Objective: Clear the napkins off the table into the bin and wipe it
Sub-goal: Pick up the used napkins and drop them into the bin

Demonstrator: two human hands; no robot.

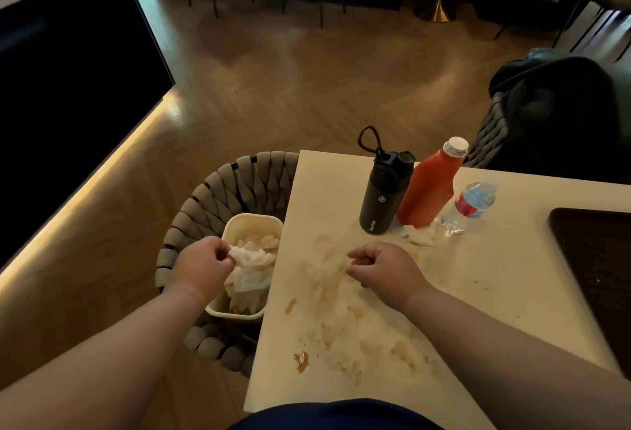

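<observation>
A cream rectangular bin (253,219) sits on a woven chair seat left of the table and holds several crumpled napkins. My left hand (201,264) hovers over the bin and pinches a white crumpled napkin (251,257). My right hand (380,267) is over the cream table (495,276), its fingers curled with nothing visible in them. Brown sauce smears (336,296) cover the table's left part. Another crumpled napkin (419,235) lies by the bottles.
A black flask (380,195), a red ketchup bottle (431,187) and a small water bottle (469,206) stand at the table's far side. A dark tray (601,272) lies at the right. The woven chair (218,197) is left, another chair with dark clothing (553,105) beyond.
</observation>
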